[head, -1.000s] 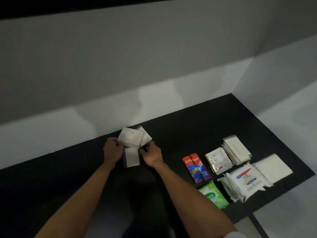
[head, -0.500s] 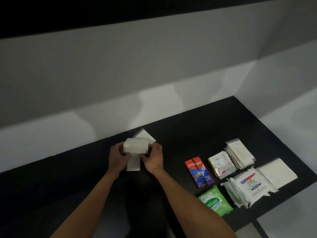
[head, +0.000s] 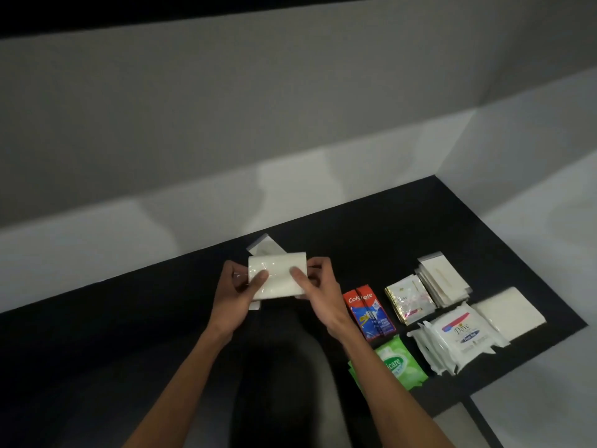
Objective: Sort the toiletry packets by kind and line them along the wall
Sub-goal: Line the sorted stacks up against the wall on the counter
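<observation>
Since the earlier frames the fanned white clear-wrapped packets (head: pixel 277 274) are gathered into one squared stack and raised off the matte black counter (head: pixel 129 334). Left hand (head: pixel 237 295) pinches the stack's left end, thumb on top. Right hand (head: pixel 318 292) pinches the right end likewise. Stack is held level above the counter, near the grey wall (head: pixel 226 189), not touching it.

One loose clear-wrapped packet (head: pixel 265 245) lies behind the stack, close to the wall.

Well apart to the right, grouped by kind but not at the wall:
- red Colgate toothpaste boxes (head: pixel 370 313)
- gold foil sachets (head: pixel 409 299)
- clear flat sleeves (head: pixel 441 279)
- white Dove wipe packs (head: pixel 458 337)
- green wipe packs (head: pixel 399 363)
- plain white flat pack (head: pixel 508 313)

Step in hand, by judgement: squaring one kind into a pile. Next move calls for setting it flat against the wall, loose packet added, edges aligned. Slick wrap may let the pile slide.
</observation>
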A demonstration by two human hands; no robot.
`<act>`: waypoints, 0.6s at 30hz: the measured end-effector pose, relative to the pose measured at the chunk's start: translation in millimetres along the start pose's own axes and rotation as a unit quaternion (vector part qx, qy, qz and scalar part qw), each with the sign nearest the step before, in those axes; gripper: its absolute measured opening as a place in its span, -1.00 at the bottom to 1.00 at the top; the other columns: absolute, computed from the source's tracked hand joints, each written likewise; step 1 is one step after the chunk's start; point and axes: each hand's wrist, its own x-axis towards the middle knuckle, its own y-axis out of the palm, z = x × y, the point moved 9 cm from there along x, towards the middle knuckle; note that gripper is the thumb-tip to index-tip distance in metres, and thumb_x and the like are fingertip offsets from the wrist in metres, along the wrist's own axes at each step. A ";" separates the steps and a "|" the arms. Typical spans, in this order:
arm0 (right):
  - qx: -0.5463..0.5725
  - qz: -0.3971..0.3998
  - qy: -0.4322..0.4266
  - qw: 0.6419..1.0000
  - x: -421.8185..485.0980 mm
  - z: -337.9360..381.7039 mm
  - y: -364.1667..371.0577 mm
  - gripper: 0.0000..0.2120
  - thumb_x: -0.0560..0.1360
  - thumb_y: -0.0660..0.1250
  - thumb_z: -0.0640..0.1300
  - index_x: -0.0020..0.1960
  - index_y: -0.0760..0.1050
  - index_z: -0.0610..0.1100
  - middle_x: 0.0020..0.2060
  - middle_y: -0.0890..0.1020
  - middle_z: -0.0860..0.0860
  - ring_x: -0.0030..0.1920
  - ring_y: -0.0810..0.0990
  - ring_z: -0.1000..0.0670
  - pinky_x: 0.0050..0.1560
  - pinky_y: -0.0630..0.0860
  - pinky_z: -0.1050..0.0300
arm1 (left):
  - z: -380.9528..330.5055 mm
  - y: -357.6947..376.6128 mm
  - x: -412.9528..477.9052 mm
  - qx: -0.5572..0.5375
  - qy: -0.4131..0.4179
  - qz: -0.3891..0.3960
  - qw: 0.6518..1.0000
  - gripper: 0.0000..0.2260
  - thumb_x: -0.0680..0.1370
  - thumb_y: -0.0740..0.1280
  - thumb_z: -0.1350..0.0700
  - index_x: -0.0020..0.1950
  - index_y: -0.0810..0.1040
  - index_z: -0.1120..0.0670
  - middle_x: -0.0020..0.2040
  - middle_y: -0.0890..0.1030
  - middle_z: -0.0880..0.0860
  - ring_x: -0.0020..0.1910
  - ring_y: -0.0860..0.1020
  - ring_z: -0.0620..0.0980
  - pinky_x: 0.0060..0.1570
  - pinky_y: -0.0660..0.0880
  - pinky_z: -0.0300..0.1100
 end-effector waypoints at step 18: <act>-0.021 -0.256 -0.125 0.958 -113.8 63.9 -227.1 -0.85 0.68 0.39 0.07 0.23 0.61 0.15 0.12 0.70 0.20 0.08 0.69 0.12 0.06 0.64 0.08 | -88.8 219.0 -103.3 -0.017 0.061 0.194 0.979 -0.40 0.37 0.66 -0.04 0.34 0.51 -0.12 0.23 0.69 -0.02 0.18 0.69 -0.09 0.10 0.66 -0.12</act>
